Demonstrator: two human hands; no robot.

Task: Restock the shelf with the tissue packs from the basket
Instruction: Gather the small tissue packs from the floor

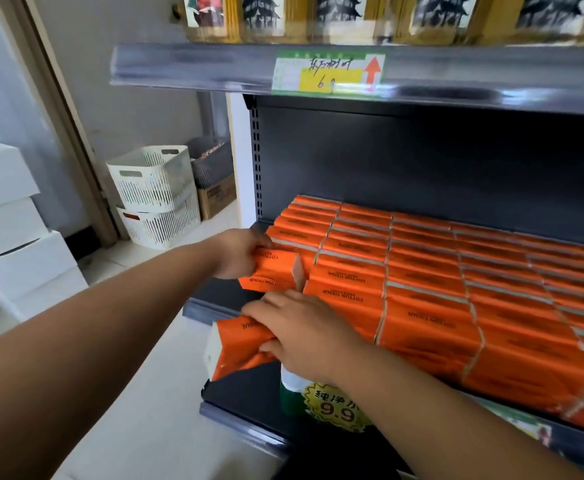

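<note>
Several orange tissue packs (432, 271) fill the dark middle shelf (210, 292) in tight rows. My left hand (238, 252) grips two stacked orange packs (271, 270) at the shelf's left end, against the leftmost row. My right hand (304, 332) holds another orange pack (236, 348), which juts out past the shelf's front left edge, its white end facing me. The basket with the packs is out of sight.
Two stacked white slotted baskets (155, 192) and cardboard boxes (216, 195) stand on the floor at the left. White boxes (13, 244) are piled at the far left. An upper shelf (214, 67) carries a price label; a green pack with a 9.9 sticker (332, 407) sits below.
</note>
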